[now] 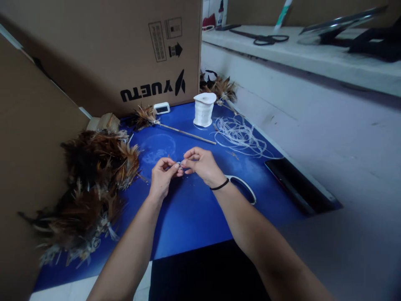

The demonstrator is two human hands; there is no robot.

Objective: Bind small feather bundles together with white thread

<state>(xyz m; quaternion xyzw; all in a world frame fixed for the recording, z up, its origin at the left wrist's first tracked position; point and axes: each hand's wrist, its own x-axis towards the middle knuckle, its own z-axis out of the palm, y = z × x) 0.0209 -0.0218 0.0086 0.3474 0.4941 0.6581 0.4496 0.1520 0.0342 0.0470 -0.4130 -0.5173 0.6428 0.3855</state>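
My left hand (162,175) is closed in a pinch over the middle of the blue table. Close beside it on the right, my right hand (203,165), with a black band at the wrist, is pinched too. Between the fingertips shows a small pale thing (179,164), too small to name and mostly covered by the fingers. A white scissor-like handle (247,190) lies under my right wrist, its other end hidden. Beyond the hands, a thin stick with a brown feather tuft (145,117) rests on the table (184,234).
Bundles of brown feathers (100,159) lie on the left. At the back stand a white ribbon spool (204,110), a small white digital display (161,108) and a large cardboard box (109,46). Loose white ribbon (238,133) and a dark phone-like slab (294,182) are on the right.
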